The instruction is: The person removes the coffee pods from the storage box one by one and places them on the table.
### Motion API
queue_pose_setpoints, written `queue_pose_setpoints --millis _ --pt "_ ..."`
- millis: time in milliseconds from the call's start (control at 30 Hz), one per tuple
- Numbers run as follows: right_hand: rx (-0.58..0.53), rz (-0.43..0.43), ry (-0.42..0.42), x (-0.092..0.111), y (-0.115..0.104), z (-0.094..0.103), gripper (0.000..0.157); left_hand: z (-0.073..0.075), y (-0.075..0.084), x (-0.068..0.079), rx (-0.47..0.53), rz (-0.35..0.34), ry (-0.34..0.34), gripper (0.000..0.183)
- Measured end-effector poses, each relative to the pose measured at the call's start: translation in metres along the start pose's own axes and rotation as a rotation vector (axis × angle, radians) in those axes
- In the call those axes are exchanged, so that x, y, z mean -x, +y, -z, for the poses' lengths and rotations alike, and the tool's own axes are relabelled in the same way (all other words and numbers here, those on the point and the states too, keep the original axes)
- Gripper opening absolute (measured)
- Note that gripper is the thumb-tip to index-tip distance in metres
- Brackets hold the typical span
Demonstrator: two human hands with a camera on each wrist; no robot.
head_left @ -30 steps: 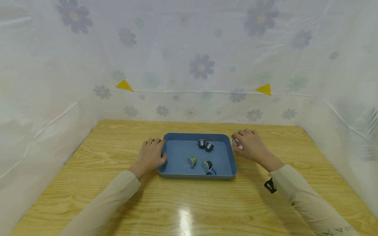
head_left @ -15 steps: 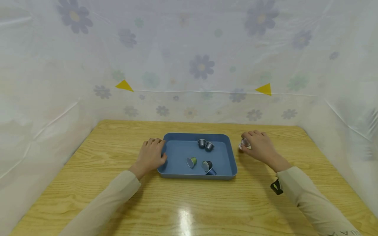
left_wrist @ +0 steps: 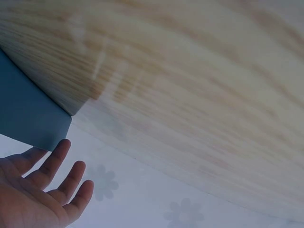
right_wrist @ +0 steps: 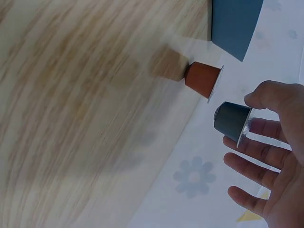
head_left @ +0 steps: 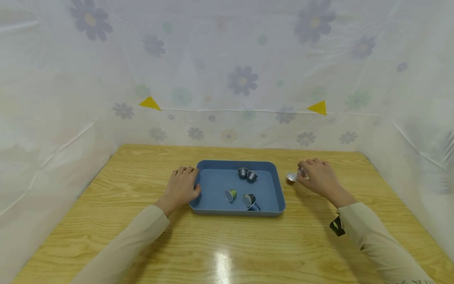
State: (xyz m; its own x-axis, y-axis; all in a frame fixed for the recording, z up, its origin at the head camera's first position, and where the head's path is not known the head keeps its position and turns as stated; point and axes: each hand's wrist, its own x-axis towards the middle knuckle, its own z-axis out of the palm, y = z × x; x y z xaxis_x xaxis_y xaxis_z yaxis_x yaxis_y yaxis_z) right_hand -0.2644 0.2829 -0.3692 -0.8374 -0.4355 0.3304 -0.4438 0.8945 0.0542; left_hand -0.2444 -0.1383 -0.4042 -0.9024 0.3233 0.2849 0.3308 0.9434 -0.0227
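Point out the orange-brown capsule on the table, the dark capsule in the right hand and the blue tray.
Orange-brown capsule (right_wrist: pixel 203 79): right wrist view, side of its body.
Dark capsule (right_wrist: pixel 231 120): right wrist view, side of its body.
Blue tray (head_left: pixel 221 182): head view, bare part of its floor.

No word, brand or number can be read. Dark lettering (head_left: pixel 416 281) is carried on the right sleeve (head_left: pixel 384 244), at the near right of the blue tray (head_left: pixel 237 213), but is cut off. Fine marks on the foil lid (head_left: pixel 292 177) just right of the tray cannot be resolved. Behind the tray, a left yellow triangle (head_left: pixel 150 104) and a right yellow triangle (head_left: pixel 318 108) are displayed, unlettered.
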Motion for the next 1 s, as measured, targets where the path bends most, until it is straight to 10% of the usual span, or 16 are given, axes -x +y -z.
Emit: queue_pose_setpoints --millis 1000 --pt "-0.005 -0.052 -0.166 0.011 0.014 -0.018 0.03 0.0 0.0 0.0 0.003 0.005 -0.007 0.046"
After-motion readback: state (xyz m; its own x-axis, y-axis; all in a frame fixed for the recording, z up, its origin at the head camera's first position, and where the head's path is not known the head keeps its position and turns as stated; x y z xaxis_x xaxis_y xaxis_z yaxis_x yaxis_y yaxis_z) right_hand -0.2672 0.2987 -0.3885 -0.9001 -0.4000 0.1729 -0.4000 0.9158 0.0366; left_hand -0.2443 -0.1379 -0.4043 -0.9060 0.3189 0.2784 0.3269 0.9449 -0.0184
